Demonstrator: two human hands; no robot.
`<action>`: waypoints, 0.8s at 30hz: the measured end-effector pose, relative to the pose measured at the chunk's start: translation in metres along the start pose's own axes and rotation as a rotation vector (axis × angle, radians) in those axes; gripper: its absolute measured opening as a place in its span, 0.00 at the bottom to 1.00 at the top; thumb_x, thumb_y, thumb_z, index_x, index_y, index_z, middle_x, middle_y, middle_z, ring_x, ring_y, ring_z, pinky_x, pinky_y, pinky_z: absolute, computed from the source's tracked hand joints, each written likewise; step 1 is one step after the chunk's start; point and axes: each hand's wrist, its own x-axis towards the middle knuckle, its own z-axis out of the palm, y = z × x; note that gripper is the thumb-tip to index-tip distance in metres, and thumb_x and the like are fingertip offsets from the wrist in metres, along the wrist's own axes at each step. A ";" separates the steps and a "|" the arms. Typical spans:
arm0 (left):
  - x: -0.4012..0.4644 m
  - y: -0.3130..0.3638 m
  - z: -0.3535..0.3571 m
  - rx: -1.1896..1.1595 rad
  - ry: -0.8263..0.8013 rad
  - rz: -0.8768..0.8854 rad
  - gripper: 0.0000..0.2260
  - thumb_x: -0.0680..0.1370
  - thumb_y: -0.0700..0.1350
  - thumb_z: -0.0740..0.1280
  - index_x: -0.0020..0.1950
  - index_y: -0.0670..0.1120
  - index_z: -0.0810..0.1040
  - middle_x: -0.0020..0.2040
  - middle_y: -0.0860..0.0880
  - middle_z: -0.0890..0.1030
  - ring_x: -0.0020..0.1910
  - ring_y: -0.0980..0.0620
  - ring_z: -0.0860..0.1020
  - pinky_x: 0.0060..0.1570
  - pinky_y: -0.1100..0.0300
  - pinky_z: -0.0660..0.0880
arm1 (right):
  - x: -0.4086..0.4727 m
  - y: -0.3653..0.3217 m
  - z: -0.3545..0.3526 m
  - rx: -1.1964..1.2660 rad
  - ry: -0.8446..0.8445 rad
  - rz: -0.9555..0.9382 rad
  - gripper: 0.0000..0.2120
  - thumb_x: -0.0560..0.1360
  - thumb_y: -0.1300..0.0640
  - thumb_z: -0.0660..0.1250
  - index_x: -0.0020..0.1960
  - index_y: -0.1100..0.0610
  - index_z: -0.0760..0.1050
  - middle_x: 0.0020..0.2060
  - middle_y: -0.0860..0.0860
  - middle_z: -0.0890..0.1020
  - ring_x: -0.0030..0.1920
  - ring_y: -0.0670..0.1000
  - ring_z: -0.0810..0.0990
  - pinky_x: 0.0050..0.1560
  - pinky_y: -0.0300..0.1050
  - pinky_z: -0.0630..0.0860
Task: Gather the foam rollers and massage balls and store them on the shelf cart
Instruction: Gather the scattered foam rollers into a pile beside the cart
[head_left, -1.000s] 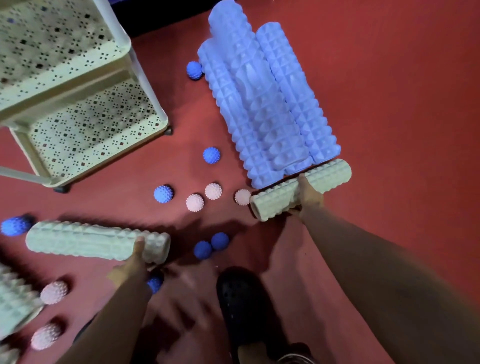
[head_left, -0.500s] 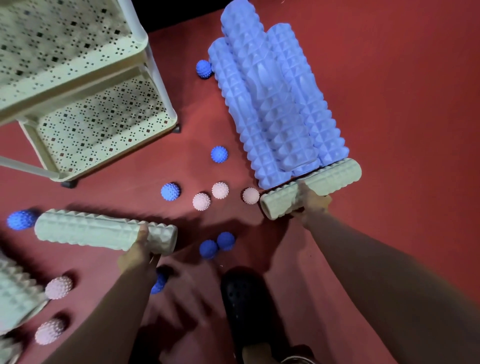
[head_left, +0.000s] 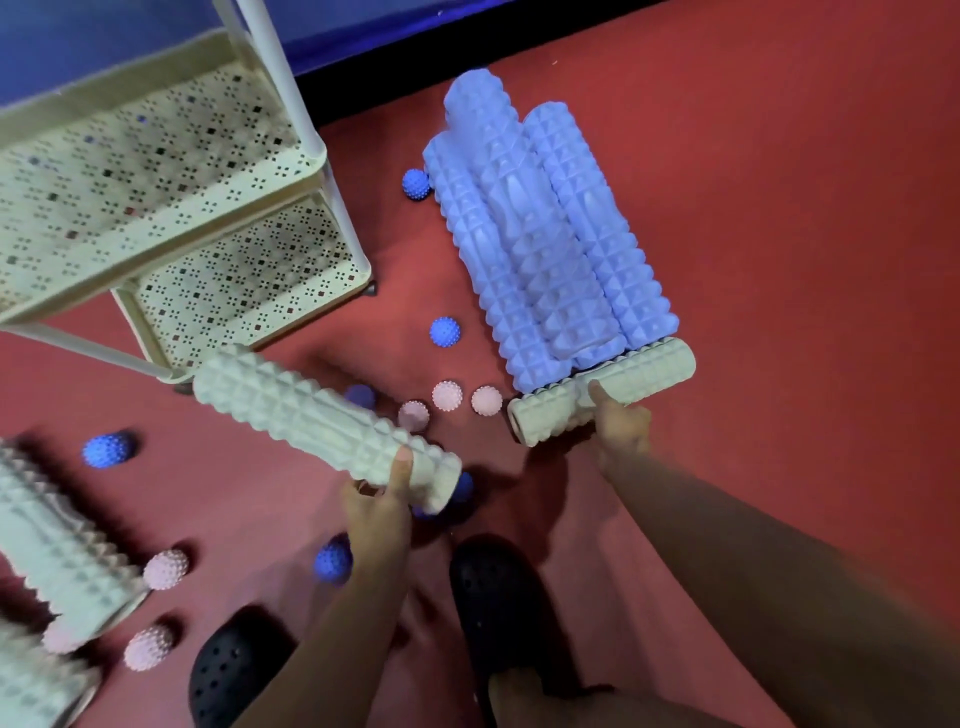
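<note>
Underfoot, a red floor (head_left: 779, 208) fills the view; a dark blue wall (head_left: 104, 31) runs along the top edge. Two black shoes (head_left: 498, 613) show at the bottom.

Cart (head_left: 311, 171), cream, perforated shelves, stands upper left. Two tiers visible; nothing lies on either.

Three blue rollers (head_left: 545, 234) lie stacked lengthwise, right of centre, one on top of the other two. A blue ball (head_left: 416, 184) sits just beside their far end, another (head_left: 444, 331) near their middle, on the cart side.

Left hand (head_left: 379, 514) grips a cream roller (head_left: 311, 410) near its close end, thumb over the top; the roller is raised off the floor and tilts up toward the cart's lower corner. Right hand (head_left: 621, 431) grasps a second cream roller (head_left: 602, 395) around its middle, thumb on top; this one lies crosswise, touching the near ends of the blue rollers. Whether it is off the floor, cannot tell.

Three pink balls (head_left: 447, 396) lie between the two hands. More blue balls are partly hidden under the raised roller; one (head_left: 332, 561) sits beside the left forearm, one (head_left: 106, 449) well off to the left.

Far left: more cream rollers (head_left: 57, 551), blurred, with two pink balls (head_left: 165, 569) beside them.
</note>
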 end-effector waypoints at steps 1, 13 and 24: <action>-0.010 0.003 0.005 0.029 -0.009 0.002 0.27 0.70 0.58 0.77 0.62 0.43 0.80 0.56 0.46 0.86 0.57 0.46 0.84 0.64 0.42 0.78 | -0.020 -0.010 -0.001 -0.049 -0.007 -0.045 0.39 0.69 0.46 0.79 0.71 0.61 0.66 0.49 0.53 0.82 0.46 0.52 0.83 0.45 0.45 0.80; -0.166 0.136 0.013 0.162 -0.241 0.229 0.28 0.70 0.54 0.77 0.65 0.50 0.71 0.57 0.45 0.84 0.55 0.44 0.84 0.58 0.38 0.80 | -0.274 -0.124 -0.036 -0.645 -0.775 -0.449 0.32 0.73 0.40 0.75 0.72 0.47 0.67 0.60 0.44 0.81 0.56 0.42 0.80 0.58 0.44 0.77; -0.221 0.107 -0.014 0.756 -0.438 0.662 0.29 0.72 0.60 0.75 0.70 0.59 0.71 0.63 0.57 0.73 0.61 0.57 0.74 0.55 0.61 0.74 | -0.290 -0.055 -0.106 -0.162 -0.676 -0.211 0.33 0.70 0.41 0.79 0.69 0.49 0.70 0.57 0.49 0.86 0.55 0.54 0.86 0.57 0.61 0.82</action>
